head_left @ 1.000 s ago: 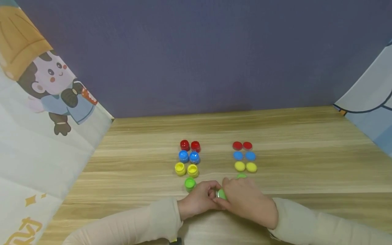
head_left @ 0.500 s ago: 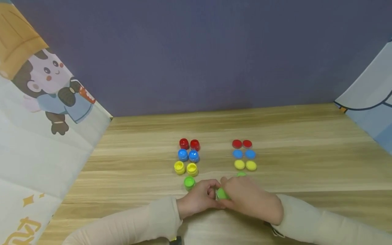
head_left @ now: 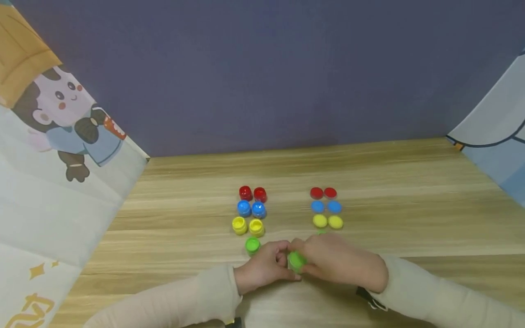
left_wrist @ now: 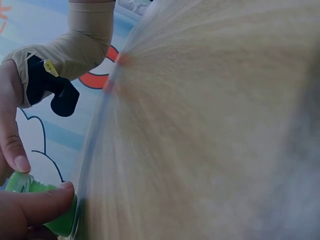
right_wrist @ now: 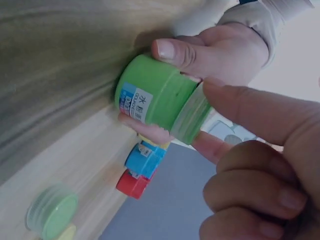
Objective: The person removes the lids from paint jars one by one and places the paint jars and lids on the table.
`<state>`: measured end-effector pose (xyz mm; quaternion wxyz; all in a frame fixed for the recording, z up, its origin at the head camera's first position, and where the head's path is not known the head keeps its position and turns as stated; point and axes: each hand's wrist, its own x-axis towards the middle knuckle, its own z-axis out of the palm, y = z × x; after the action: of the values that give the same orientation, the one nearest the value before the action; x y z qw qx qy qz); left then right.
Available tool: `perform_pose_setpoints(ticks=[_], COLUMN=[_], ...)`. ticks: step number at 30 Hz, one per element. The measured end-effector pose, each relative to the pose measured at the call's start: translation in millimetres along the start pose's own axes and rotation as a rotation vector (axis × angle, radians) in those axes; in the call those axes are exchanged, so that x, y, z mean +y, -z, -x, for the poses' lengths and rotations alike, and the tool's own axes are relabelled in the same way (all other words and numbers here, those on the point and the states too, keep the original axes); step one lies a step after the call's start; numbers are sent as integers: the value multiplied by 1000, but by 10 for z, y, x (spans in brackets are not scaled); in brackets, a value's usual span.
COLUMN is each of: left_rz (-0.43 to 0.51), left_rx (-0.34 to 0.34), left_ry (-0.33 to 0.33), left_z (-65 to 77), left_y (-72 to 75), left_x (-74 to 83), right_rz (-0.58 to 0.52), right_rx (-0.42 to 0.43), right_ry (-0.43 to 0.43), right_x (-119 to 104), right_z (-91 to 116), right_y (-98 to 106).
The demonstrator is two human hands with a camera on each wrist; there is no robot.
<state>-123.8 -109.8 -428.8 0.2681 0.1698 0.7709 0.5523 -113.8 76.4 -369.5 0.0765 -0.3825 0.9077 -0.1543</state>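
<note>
A small green paint jar (right_wrist: 156, 90) stands on the table with a printed label on its side. My left hand (head_left: 266, 264) holds its body between thumb and fingers. The jar's green lid (right_wrist: 192, 116) is at its mouth, looking slightly tilted; whether it is loose cannot be told. My right hand (head_left: 334, 262) pinches this lid between thumb and forefinger, the other fingers curled in. Beside the left hand is an open green jar (head_left: 253, 245). A loose green lid (right_wrist: 60, 215) lies past the right hand, mostly hidden in the head view.
Behind the hands, open jars stand in pairs: yellow (head_left: 239, 225), blue (head_left: 244, 208) and red (head_left: 245, 192). To their right lie matching yellow lids (head_left: 320, 221), blue lids (head_left: 317, 206) and red lids (head_left: 316, 193). A dark wall (head_left: 287, 77) borders the wooden table (head_left: 389, 191).
My right hand has turned at the wrist, its forearm shifting slightly right. More of the green lid's top shows between the hands. The left hand keeps its hold on the jar.
</note>
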Motion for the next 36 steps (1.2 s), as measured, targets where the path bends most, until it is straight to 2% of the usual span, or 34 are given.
perform_pose_setpoints(ticks=[8, 15, 20, 25, 36], left_rz=[-15, -30, -23, -26, -41], left_rx=[-6, 3, 11, 4, 38], left_ry=[-8, 4, 19, 20, -1], left_z=[44, 118, 171, 234, 372], left_y=[34, 81, 97, 132, 309], left_x=[12, 38, 38, 54, 117], right_rz=[-73, 43, 89, 129, 110], right_rx=[41, 89, 73, 73, 52], right_ry=[-54, -123, -215, -257, -296], right_x=[59, 179, 274, 392, 536], right_z=[48, 105, 128, 158, 195], right_y=[112, 116, 99, 67, 46])
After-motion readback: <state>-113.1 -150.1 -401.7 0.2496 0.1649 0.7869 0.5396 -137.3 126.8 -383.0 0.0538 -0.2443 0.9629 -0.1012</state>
